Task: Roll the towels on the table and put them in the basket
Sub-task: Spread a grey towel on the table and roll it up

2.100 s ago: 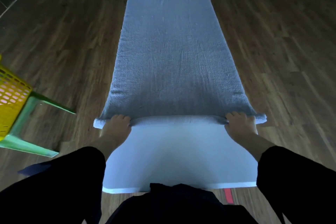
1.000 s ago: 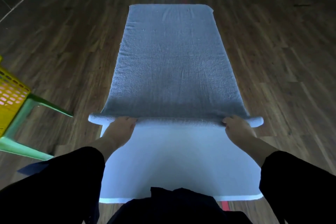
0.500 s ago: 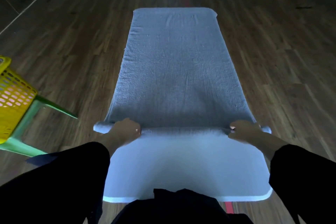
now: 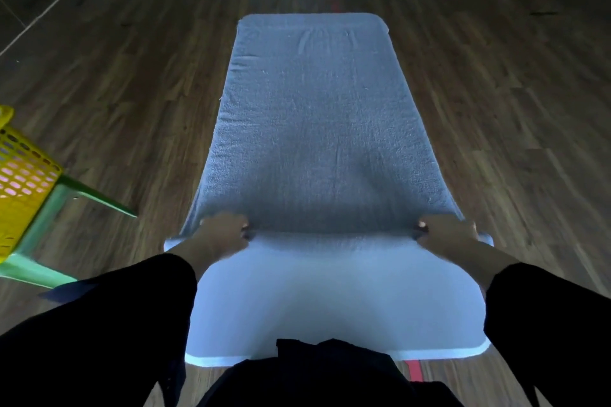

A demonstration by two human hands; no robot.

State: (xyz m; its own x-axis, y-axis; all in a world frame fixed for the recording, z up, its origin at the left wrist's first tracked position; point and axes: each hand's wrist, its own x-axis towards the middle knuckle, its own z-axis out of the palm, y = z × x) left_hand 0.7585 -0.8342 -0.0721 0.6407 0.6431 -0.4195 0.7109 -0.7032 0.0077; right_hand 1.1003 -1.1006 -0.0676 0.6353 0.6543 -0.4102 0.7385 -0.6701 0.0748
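From my remote seat I see a long grey-blue terry towel (image 4: 317,129) spread flat along a narrow white tabletop (image 4: 330,301), its far end reaching the far rounded edge. The near end of the towel is turned over into a thin roll that runs across the tabletop and overhangs it a little on both sides. My left hand (image 4: 221,235) sits on the left part of that roll, fingers curled over it and grasping it. My right hand (image 4: 446,235) does the same on the right part, fingers clenched around the rolled edge. The near part of the tabletop lies bare between my black sleeves (image 4: 99,324). Off to the left, well apart from the tabletop, a yellow perforated plastic basket (image 4: 20,182) rests on a green plastic stool (image 4: 49,218) on the dark wooden floor (image 4: 132,76).
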